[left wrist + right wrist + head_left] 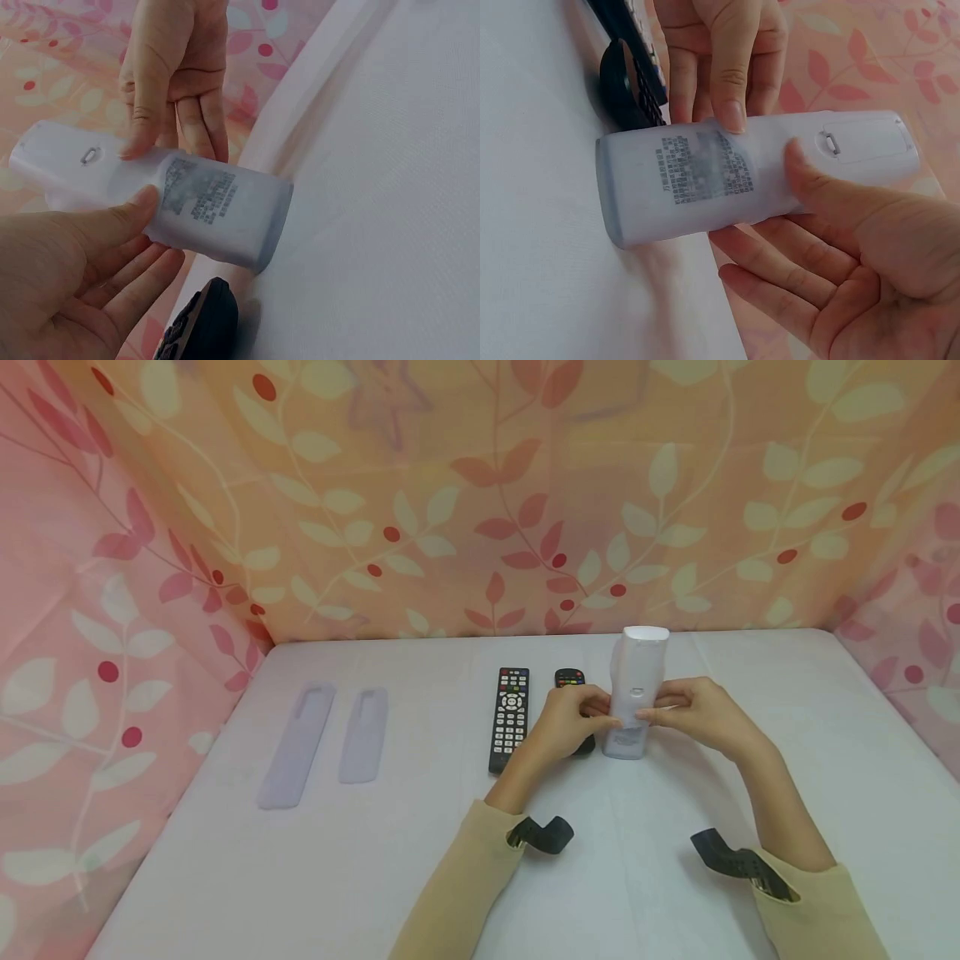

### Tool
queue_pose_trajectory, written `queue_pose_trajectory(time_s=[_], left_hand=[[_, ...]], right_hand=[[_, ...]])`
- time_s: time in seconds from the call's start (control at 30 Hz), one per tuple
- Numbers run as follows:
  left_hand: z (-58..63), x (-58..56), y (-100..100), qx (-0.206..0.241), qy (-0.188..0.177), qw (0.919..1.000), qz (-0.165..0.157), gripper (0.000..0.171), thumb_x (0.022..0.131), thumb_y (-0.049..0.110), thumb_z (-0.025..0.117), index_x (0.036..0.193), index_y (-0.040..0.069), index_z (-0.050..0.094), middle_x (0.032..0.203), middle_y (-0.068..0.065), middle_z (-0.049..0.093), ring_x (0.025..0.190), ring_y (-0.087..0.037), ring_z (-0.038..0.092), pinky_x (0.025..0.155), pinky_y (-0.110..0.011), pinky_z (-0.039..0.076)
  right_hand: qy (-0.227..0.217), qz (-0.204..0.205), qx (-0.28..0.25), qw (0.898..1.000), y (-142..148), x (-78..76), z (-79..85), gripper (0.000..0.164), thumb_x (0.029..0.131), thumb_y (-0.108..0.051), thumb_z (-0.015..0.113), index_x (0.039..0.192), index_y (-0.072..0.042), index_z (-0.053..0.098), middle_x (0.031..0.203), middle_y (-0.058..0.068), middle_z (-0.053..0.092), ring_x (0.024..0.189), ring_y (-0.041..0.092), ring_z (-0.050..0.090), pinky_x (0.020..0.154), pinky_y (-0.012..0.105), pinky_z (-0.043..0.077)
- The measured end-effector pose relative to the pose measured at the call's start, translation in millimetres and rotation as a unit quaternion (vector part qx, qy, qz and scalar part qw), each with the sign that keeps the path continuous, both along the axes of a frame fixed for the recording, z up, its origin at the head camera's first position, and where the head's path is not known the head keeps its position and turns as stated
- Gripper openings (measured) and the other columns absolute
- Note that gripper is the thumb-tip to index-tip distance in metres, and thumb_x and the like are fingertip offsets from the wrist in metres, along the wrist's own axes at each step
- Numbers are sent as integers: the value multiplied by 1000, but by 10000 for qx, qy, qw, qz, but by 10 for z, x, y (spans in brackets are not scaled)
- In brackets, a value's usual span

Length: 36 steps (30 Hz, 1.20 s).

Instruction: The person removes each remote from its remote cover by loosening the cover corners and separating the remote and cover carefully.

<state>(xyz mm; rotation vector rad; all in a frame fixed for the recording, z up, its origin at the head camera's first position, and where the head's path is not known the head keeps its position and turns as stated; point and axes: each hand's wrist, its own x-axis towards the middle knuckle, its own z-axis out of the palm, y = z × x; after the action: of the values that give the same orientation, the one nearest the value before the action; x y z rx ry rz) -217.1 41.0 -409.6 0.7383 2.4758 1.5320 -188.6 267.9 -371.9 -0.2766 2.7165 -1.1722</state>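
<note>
A white remote control (641,664) stands upright at the right of the table, its back with the battery cover facing me. Around its lower part sits a translucent sleeve (251,225), through which printed text shows. My left hand (566,718) pinches the remote and sleeve from the left, thumb on the back face and fingers behind. From the right, my right hand (697,714) holds it the same way, its thumb (810,176) pressed near the battery cover. The sleeve's lower end is close over the white tablecloth.
A long black remote (512,718) lies left of my hands. A smaller black remote (570,677) is partly hidden behind my left hand. Two flat translucent sleeves (296,747) lie at the table's left. Floral cloth (420,527) hangs behind and at both sides.
</note>
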Motion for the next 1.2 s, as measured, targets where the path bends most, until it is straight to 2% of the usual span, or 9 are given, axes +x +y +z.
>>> queue_pose_trajectory(time_s=[0.17,0.3,0.47,0.77,1.0,1.13,1.2], left_hand=[[19,-1,25,15,78,10000,38,27,93,11,82,116,0,76,105,-11,78,88,-9,71,78,-13,55],[29,0,34,77,116,9999,69,26,92,10,82,116,0,76,105,-11,78,88,-9,72,77,-13,55],[36,10,50,305,96,9995,59,27,91,10,84,115,-1,77,103,-11,79,85,-7,71,75,-13,54],[45,23,70,739,-256,9968,158,26,93,11,82,116,0,77,104,-10,78,84,-4,69,72,-15,55],[54,25,78,981,-583,9934,145,27,93,8,82,117,-3,76,106,-12,78,85,-7,73,73,-19,60],[63,25,73,1079,-720,9915,130,28,93,7,81,118,-3,75,107,-14,78,87,-9,74,74,-20,61],[65,21,73,1158,-767,9902,108,27,92,5,81,117,-4,75,107,-15,78,86,-9,74,74,-21,61]], right_hand=[[15,22,-212,9998,-2,-8,3,49,106,-23,67,134,17,60,121,31,72,104,38,76,99,62,56],[38,-24,-270,9996,-9,-4,18,50,107,-23,66,135,17,59,122,33,71,103,38,76,100,64,54],[115,-173,-270,9994,-10,12,47,43,106,-23,66,127,14,61,114,30,74,98,39,77,99,66,53],[265,-395,-444,9979,-12,31,101,45,105,-21,68,134,13,57,113,32,74,94,38,78,99,70,49],[304,-536,-371,9974,-19,34,106,52,104,-23,71,141,8,51,113,30,75,90,32,78,92,52,52],[383,-536,-412,9970,-20,32,101,49,106,-23,66,142,7,51,116,33,73,90,35,79,92,58,55],[482,-516,-442,9965,-20,34,100,45,109,-24,61,140,8,53,117,35,72,87,33,79,93,57,59]])
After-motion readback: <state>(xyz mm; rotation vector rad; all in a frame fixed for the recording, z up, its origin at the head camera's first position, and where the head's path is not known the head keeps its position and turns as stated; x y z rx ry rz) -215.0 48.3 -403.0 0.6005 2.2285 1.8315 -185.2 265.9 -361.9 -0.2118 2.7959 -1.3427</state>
